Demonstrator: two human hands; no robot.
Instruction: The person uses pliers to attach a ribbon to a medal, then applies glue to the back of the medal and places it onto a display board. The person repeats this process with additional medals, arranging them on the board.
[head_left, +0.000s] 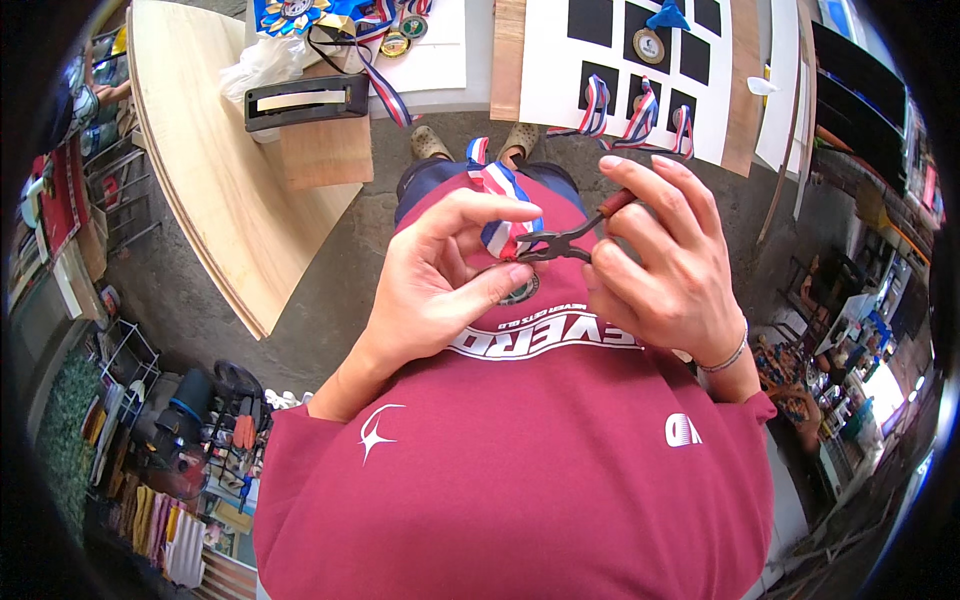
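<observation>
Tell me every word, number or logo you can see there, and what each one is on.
I won't copy wording out, but print shows here:
Maroon shirt: large white lettering, a smaller white line, a star-like emblem, a striped white mark.
Medal at the left hand: too small to read.
Gold-rimmed medal on the white board: too small.
Upper-left medals: too small.

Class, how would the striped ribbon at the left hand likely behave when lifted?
The striped ribbon likely flops, as it bends and folds at the left hand. It is probably light, looking like a thin, narrow strip.
</observation>
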